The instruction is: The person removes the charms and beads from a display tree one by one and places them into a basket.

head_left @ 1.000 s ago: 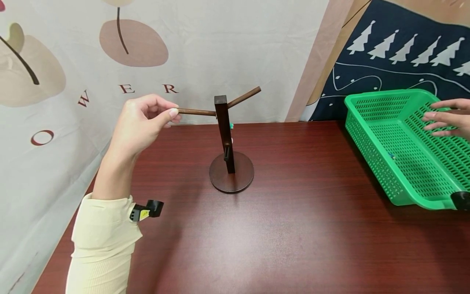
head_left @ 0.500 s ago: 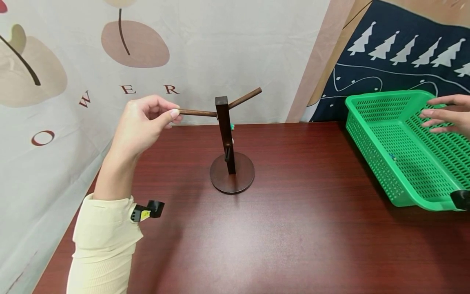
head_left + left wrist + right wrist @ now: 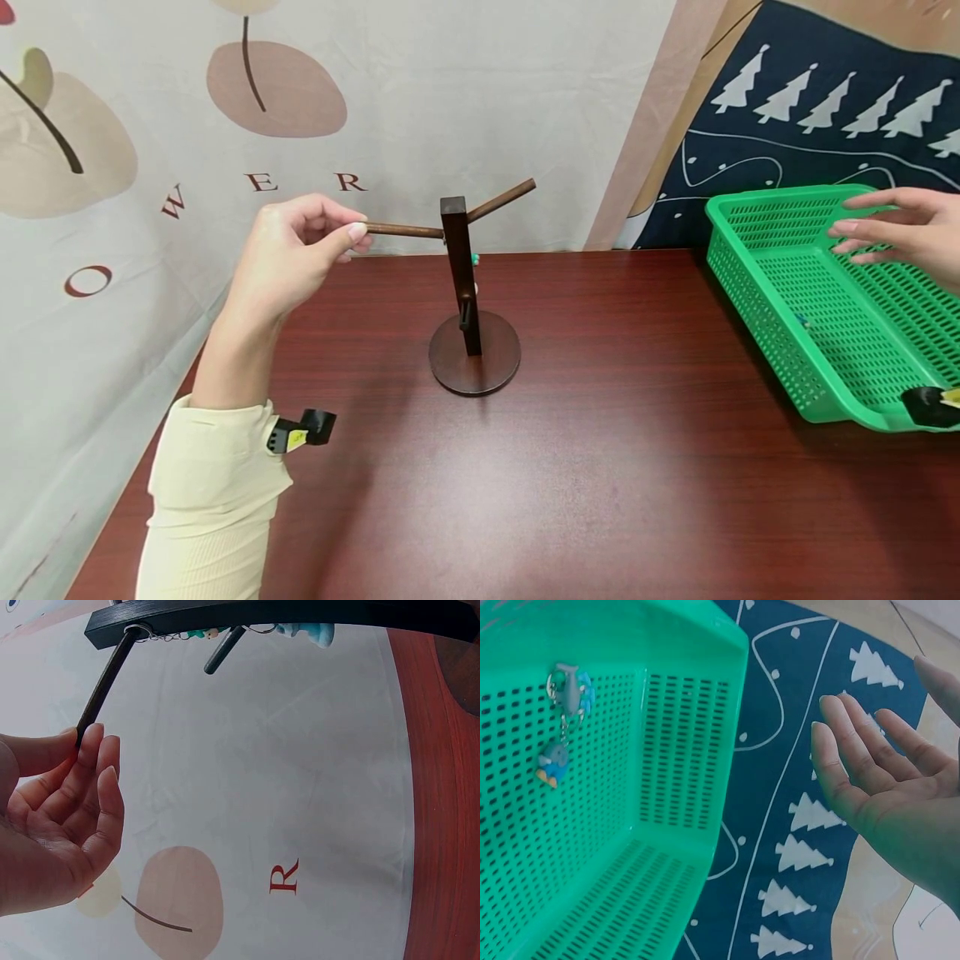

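A dark wooden stand (image 3: 459,267) with a round base and slanted pegs rests on the red-brown table (image 3: 600,467). My left hand (image 3: 358,229) pinches the tip of its left peg (image 3: 405,230) between thumb and forefinger. In the left wrist view my fingertips (image 3: 88,735) meet the peg's end (image 3: 105,679), and small charms (image 3: 306,631) hang on chains from the post. My right hand (image 3: 870,221) hovers over the green basket (image 3: 757,283), fingers straight and holding nothing. A keychain with a blue charm (image 3: 557,761) lies inside the basket, left of my open palm (image 3: 885,787).
A printed cloth backdrop (image 3: 465,100) hangs close behind the stand, and a dark blue cloth with white trees (image 3: 810,125) hangs behind the basket. The basket sits tilted at the table's right edge. Bare tabletop lies between stand and basket.
My right hand has drifted left and slightly up over the basket. The left hand and the stand have stayed still.
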`<state>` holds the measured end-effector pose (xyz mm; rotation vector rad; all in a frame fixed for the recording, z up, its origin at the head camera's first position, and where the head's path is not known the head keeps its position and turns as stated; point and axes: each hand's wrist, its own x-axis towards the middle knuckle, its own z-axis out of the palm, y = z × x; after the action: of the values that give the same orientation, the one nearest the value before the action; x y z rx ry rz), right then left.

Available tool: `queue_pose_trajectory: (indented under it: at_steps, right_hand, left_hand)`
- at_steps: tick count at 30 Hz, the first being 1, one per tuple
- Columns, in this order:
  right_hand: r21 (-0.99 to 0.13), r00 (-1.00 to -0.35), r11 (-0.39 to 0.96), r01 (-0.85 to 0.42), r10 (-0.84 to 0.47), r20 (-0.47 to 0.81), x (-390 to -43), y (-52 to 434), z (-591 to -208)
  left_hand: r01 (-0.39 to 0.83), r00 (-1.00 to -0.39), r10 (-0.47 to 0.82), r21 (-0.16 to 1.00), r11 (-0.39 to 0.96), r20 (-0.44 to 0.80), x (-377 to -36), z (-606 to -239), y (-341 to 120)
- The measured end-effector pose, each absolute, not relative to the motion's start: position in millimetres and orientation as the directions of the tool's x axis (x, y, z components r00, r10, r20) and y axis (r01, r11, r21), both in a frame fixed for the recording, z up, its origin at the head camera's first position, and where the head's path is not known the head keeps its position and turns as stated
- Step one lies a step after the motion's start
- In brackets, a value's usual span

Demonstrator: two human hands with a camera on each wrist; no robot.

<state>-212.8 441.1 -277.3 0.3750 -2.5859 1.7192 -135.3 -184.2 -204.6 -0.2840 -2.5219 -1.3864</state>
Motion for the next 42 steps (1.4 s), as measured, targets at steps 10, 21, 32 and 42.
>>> queue_pose_trajectory:
  at_steps: [10, 21, 32, 42]
  right_hand:
    - [-0.773, -0.994, 0.626, -0.106, -0.091, 0.063, -178, 358, -230]
    - [-0.772, -0.989, 0.625, -0.117, -0.144, 0.033, -180, 330, -228]
    - [-0.822, -0.972, 0.548, -0.153, -0.234, 0.024, -182, 309, -232]
    - [-0.805, -0.959, 0.569, -0.170, -0.284, 0.002, -186, 279, -234]
  left_hand:
    - [0.281, -0.953, 0.050, 0.809, 0.516, 0.299, -135, -205, -185]
    - [0.269, -0.955, 0.039, 0.803, 0.532, 0.294, -134, -204, -184]
    - [0.296, -0.949, 0.059, 0.807, 0.510, 0.311, -135, -205, -184]
    - [0.286, -0.951, 0.049, 0.811, 0.510, 0.305, -135, -204, -184]
